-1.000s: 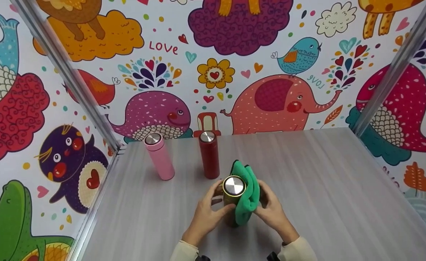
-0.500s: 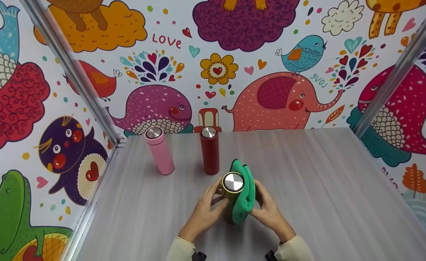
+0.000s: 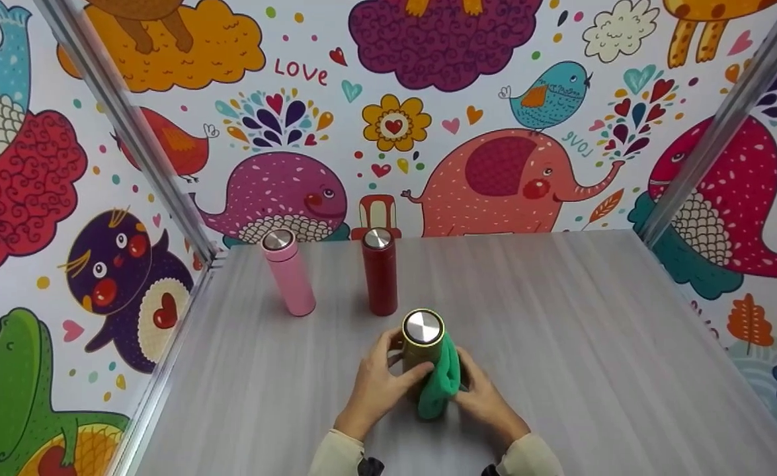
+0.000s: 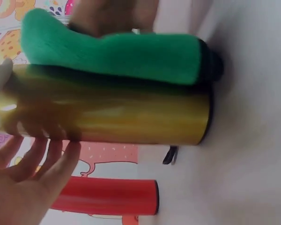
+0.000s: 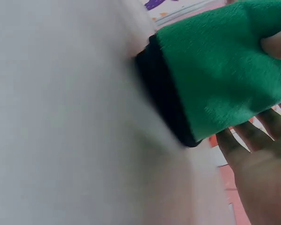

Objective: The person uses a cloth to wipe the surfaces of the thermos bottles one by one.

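A gold thermos bottle point(image 3: 416, 356) with a shiny metal cap stands at the front middle of the table. My left hand point(image 3: 376, 387) grips its body from the left, thumb in front and fingers behind. Along the bottle's right side lies a folded green cloth point(image 3: 444, 385) with dark edging. My right hand point(image 3: 489, 403) holds this cloth against the bottle. In the left wrist view, the cloth point(image 4: 126, 56) runs lengthwise along the gold body point(image 4: 131, 115) down to near its base. The right wrist view shows thumb and fingers on the cloth point(image 5: 220, 70).
Behind the gold bottle, a dark red thermos bottle point(image 3: 381, 277) stands upright, and a pink one point(image 3: 291, 284) is to its left. The grey table point(image 3: 560, 317) extends to both sides. Metal posts point(image 3: 725, 125) and printed walls enclose it.
The cloth has slid down the bottle's side, so its top, which rose beside the cap before, is now below it. My right hand moved down with it. The left hand still holds the bottle.
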`<state>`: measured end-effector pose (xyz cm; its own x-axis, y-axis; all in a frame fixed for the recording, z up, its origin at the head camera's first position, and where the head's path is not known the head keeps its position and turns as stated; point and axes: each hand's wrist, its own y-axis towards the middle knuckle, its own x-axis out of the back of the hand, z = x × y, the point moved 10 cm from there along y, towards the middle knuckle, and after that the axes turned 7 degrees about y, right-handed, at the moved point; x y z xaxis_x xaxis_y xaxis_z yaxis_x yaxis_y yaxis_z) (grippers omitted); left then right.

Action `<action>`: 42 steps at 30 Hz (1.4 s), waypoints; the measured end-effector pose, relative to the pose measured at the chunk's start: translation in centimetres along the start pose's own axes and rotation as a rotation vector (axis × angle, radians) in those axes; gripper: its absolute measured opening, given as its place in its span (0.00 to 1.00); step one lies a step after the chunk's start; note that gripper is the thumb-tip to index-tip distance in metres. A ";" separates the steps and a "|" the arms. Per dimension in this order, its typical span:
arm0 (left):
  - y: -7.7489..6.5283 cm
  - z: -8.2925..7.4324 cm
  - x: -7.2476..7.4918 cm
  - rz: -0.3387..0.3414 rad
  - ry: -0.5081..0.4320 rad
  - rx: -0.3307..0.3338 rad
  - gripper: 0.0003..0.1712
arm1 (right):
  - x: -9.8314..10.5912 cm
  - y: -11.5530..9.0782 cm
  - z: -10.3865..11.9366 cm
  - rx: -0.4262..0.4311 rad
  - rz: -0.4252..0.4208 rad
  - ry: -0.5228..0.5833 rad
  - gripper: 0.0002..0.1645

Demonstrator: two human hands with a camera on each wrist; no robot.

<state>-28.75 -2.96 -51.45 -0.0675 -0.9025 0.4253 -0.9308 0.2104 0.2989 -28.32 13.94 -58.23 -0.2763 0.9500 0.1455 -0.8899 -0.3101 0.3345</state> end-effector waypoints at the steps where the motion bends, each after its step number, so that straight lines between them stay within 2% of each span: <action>1: 0.0 0.0 0.1 -0.002 -0.007 -0.003 0.41 | 0.0 -0.1 -0.2 -0.017 -0.001 0.003 0.41; 4: 0.0 0.0 0.1 0.020 -0.030 -0.015 0.41 | 0.4 -0.2 -0.6 -0.056 -0.028 0.028 0.39; 10: 0.0 0.2 -0.6 0.108 -0.056 -0.018 0.41 | 1.4 -0.3 -1.3 -0.194 -0.129 0.129 0.36; 12: -0.1 0.2 -0.6 0.115 -0.057 -0.020 0.41 | 1.6 0.0 -1.0 -0.200 -0.138 0.158 0.34; 15: -0.1 0.2 -0.5 0.116 -0.057 -0.027 0.41 | 1.8 0.8 0.1 -0.153 -0.130 0.175 0.31; 19: -0.2 0.2 -0.6 0.124 -0.054 -0.027 0.42 | 2.1 2.1 2.8 -0.031 -0.103 0.177 0.27; 25: -0.3 0.7 -0.7 0.135 -0.046 0.004 0.41 | 2.4 3.6 8.7 0.204 -0.054 0.130 0.26; 27: -0.4 0.8 -0.7 0.140 -0.045 0.009 0.41 | 2.5 3.9 10.4 0.293 -0.035 0.062 0.28; 29: -0.5 0.7 -0.6 0.142 -0.045 0.008 0.42 | 2.7 4.0 11.3 0.358 -0.019 -0.051 0.32; 32: -0.5 0.8 -0.6 0.148 -0.038 0.012 0.43 | 2.6 3.8 13.4 0.441 -0.019 -0.307 0.36; 36: -0.6 1.0 -0.6 0.153 -0.030 0.030 0.44 | 2.2 3.2 16.0 0.524 -0.032 -0.624 0.35; 39: -0.6 1.1 -0.6 0.153 -0.022 0.040 0.44 | 1.4 2.7 17.5 0.581 -0.021 -0.776 0.34; 42: -0.6 1.1 -0.6 0.150 -0.013 0.037 0.43 | 0.5 2.2 18.8 0.644 -0.006 -0.877 0.33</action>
<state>-28.52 -2.97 -52.83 -0.2110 -0.8667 0.4519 -0.9225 0.3295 0.2011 -23.58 12.99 -39.94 0.3105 0.6739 0.6704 -0.4621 -0.5093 0.7260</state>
